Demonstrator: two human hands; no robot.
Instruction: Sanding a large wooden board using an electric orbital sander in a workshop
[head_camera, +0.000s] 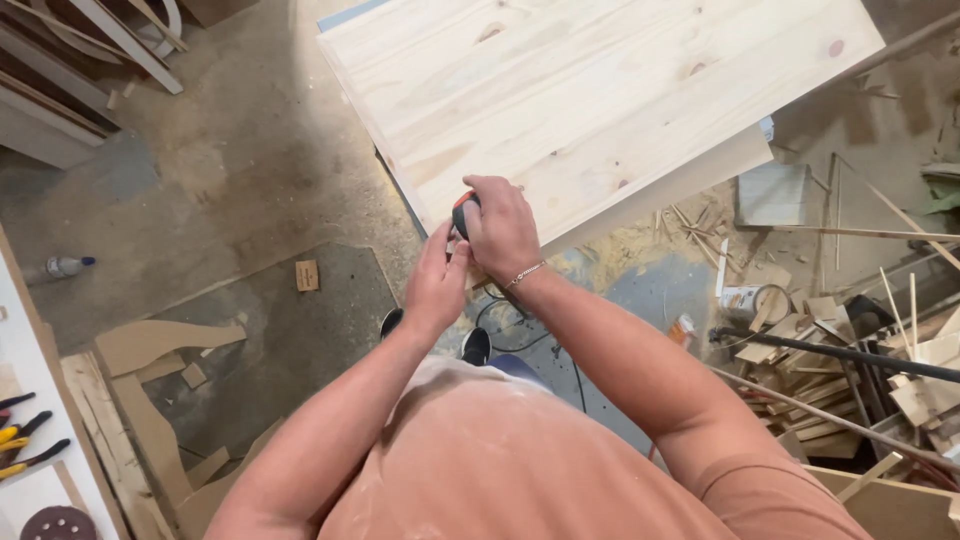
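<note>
Pale pine panel (590, 100), one, lying flat and raised above the dusty floor (230, 190), its near corner jutting toward the body so the edge comes within easy reach. Right hand (500, 228) clenched over a single red-and-black tool (463, 212), probably a sander, pressed at that corner. Left hand (436, 285) cupped just beside, fingers loosely curled; grip impossible to tell. Two dark shoes (476, 345) below.
</note>
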